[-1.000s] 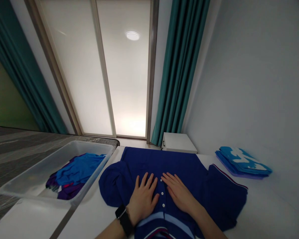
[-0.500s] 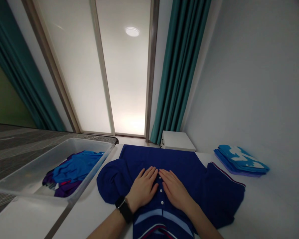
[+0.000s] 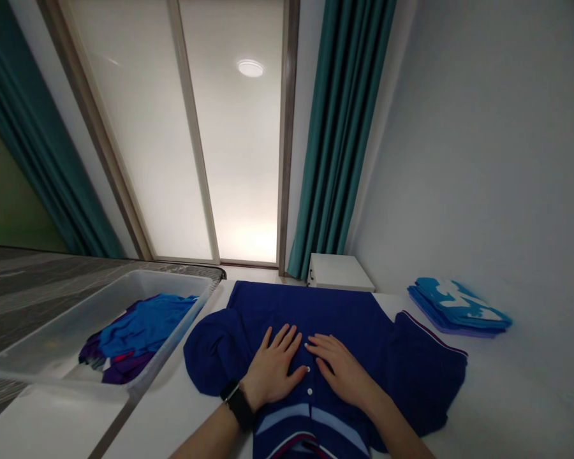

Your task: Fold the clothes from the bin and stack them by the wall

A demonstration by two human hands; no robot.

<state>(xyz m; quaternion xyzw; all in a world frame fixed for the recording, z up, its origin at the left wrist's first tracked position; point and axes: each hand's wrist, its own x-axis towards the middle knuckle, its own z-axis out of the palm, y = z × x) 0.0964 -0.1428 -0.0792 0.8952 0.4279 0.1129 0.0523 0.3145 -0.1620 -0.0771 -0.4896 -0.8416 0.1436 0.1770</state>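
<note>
A dark blue polo shirt (image 3: 310, 303) lies spread over the white table, its striped collar nearest me and its white buttons up the middle. On the left of the buttons my left hand (image 3: 275, 370) rests flat on the cloth, fingers apart, a black watch on the wrist. My right hand (image 3: 339, 368) lies palm down just right of the buttons, fingers slightly spread. Neither hand grips the fabric. The left sleeve is bunched up; the right one, with a red and white trim, lies flatter.
A clear plastic bin (image 3: 38, 354) holding crumpled blue and purple clothes (image 3: 146, 325) stands on the left. Folded blue clothes (image 3: 459, 306) are stacked at the right by the wall. Beyond the table is a white cabinet (image 3: 340, 271).
My hands have moved slightly apart on the shirt and their fingers have spread more. The view has shifted a little.
</note>
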